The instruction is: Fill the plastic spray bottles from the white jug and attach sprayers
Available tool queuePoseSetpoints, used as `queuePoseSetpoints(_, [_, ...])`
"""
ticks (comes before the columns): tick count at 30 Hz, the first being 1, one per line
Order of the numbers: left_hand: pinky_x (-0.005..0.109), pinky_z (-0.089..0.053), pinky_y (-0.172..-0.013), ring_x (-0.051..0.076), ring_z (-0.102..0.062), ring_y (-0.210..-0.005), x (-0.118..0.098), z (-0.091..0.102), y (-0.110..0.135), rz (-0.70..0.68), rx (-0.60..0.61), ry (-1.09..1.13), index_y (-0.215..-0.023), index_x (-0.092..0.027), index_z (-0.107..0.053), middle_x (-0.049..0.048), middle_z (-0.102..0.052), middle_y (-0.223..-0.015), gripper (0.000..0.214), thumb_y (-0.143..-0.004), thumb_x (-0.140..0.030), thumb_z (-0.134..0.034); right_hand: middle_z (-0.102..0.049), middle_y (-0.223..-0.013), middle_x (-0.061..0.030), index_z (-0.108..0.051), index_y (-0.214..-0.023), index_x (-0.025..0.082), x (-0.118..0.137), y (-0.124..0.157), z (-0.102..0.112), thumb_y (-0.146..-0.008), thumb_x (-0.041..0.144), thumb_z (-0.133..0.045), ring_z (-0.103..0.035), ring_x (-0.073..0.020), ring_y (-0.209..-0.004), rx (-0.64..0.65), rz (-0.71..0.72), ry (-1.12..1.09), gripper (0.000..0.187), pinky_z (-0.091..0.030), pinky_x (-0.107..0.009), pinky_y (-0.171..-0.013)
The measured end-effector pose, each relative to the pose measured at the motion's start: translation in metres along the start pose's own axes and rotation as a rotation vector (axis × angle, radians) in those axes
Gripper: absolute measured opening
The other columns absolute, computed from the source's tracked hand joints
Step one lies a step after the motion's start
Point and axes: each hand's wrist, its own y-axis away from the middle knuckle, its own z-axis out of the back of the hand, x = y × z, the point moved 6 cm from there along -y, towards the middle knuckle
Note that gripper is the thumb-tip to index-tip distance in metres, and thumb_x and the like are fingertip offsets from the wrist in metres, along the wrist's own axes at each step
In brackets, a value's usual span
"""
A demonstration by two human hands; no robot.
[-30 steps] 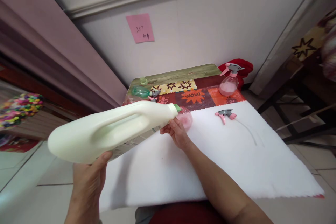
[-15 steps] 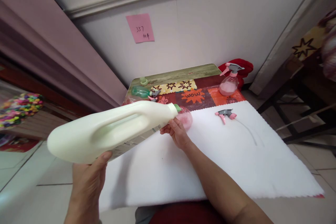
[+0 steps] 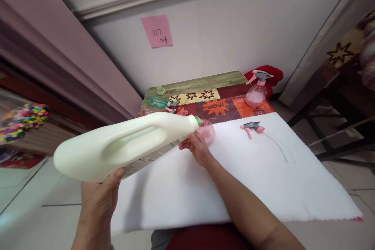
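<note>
White cloth covered the table. My left hand clutched the jug; my right hand curled beneath its neck, grip unclear.

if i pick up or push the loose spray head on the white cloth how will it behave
The spray head looks small and plastic, so it's probably light. Its thin, curved tube would likely flex and swing. Its irregular shape, lying on the white cloth, makes rolling unlikely.

The left hand is raised at lower left, thumb extended; the right forearm slants from lower right to the right hand, fingers curled, near centre.
</note>
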Motion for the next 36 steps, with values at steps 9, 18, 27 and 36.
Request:
queuePoseSetpoints(9, [0.049,-0.048,-0.11,0.032,-0.067,-0.119,0.0053,0.0039,0.0013,0.06,-0.029,0.096,-0.112,-0.021,-0.076,0.0072,-0.076,-0.119,0.062,-0.052,-0.023,-0.094,-0.075,-0.076,-0.0034,-0.067,-0.096,0.019,0.0006,-0.0002,-0.0005,-0.078,0.064,-0.079,-0.071,-0.0174,-0.068,0.006,0.003,-0.002,0.05,-0.061,-0.033,-0.068])
queuePoseSetpoints(18, [0.05,-0.049,-0.11,0.034,-0.065,-0.122,0.0032,0.0022,0.0013,0.063,-0.02,0.081,-0.111,-0.022,-0.075,0.0076,-0.077,-0.116,0.063,-0.051,-0.026,-0.094,-0.075,-0.075,-0.0041,-0.067,-0.096,0.018,-0.0003,-0.0005,-0.0003,-0.079,0.065,-0.077,-0.071,-0.0183,-0.069,0.007,0.009,0.005,0.05,-0.06,-0.033,-0.067])
queuePoseSetpoints(27, [0.049,-0.05,-0.108,0.032,-0.071,-0.111,-0.0012,0.0003,0.0024,0.043,-0.04,0.095,-0.112,-0.018,-0.076,0.0092,-0.078,-0.112,0.063,-0.052,-0.023,-0.095,-0.075,-0.075,-0.0041,-0.068,-0.095,0.018,-0.0009,-0.0006,0.0004,-0.077,0.065,-0.078,-0.071,-0.0179,-0.069,0.005,0.009,-0.008,0.051,-0.06,-0.032,-0.066])
queuePoseSetpoints(36, [0.047,-0.051,-0.107,0.031,-0.07,-0.113,-0.002,-0.0002,0.0022,0.041,-0.033,0.088,-0.112,-0.019,-0.076,0.0077,-0.078,-0.112,0.065,-0.051,-0.024,-0.095,-0.075,-0.075,-0.0036,-0.068,-0.095,0.019,-0.0004,-0.0002,0.0003,-0.079,0.064,-0.078,-0.071,-0.0179,-0.07,0.007,0.005,-0.002,0.049,-0.06,-0.032,-0.068])
